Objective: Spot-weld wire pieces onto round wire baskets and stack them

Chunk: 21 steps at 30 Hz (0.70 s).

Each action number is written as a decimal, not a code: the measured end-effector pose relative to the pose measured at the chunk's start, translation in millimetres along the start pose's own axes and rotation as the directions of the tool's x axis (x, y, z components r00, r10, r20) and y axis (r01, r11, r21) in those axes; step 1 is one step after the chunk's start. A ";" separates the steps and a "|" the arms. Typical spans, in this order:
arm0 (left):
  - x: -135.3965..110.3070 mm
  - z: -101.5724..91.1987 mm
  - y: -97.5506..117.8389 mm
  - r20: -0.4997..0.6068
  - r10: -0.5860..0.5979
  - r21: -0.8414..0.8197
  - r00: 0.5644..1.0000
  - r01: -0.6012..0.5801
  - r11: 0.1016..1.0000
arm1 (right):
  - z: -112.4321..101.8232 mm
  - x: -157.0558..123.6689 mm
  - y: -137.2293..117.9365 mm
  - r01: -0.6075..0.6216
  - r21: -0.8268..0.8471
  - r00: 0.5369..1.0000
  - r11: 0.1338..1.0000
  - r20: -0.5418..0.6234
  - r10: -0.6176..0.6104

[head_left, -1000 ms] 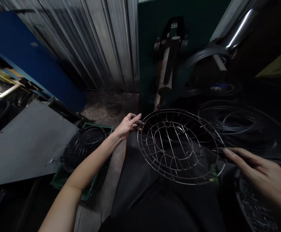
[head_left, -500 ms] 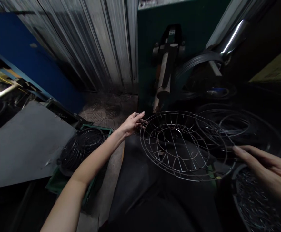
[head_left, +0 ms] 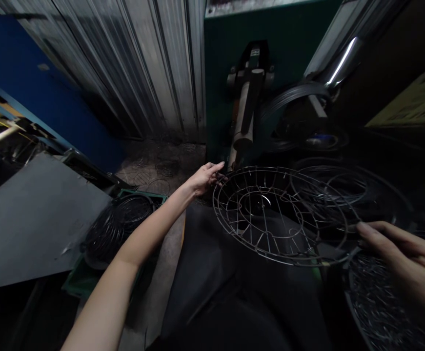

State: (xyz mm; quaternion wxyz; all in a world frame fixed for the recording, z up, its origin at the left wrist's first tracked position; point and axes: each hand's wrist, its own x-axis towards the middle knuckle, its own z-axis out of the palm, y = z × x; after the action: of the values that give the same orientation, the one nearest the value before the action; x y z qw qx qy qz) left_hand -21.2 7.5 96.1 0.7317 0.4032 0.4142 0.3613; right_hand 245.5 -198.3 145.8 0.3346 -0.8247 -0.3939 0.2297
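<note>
At far left, a grey sheet panel (head_left: pixel 32 219) lies flat. Just beside it to the right, a green crate (head_left: pixel 73 282) carries black wire coils (head_left: pixel 117 226).

The left hand (head_left: pixel 203 178) reaches forward over the crate's far corner. Its fingers are closed on the left rim of the round wire grille (head_left: pixel 278 214).

The grille is held clear of the dark surface below, between the two hands. It is tilted, with the far edge higher than the near edge. Behind it stands a green machine (head_left: pixel 247 107). Loose wire rings (head_left: pixel 329 185) lie just beyond the grille's right side.

The right hand (head_left: pixel 406 253) meets the grille's right rim. Its fingers appear to pinch the rim, but the thumb is lost in shadow. Below this hand sits a round bin of small metal pieces (head_left: pixel 380 302).
</note>
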 end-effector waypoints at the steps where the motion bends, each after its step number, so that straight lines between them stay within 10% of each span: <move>1: 1.4 1.0 1.2 0.003 -0.003 0.001 1.000 0.003 1.000 | -0.2 -1.0 -0.5 0.002 -0.006 1.000 1.000 -0.005 -0.002; 21: -22.3 -17.0 3.6 -0.011 0.006 0.033 1.000 -0.005 0.999 | 5.8 -12.3 -13.5 0.029 0.087 0.991 0.996 0.131 -0.040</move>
State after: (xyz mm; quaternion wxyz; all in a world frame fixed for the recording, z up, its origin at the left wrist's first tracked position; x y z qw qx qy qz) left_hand -46.0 -5.3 100.7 0.7215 0.4144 0.4232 0.3585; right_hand 227.9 -199.7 153.2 0.3462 -0.7858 -0.4194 0.2946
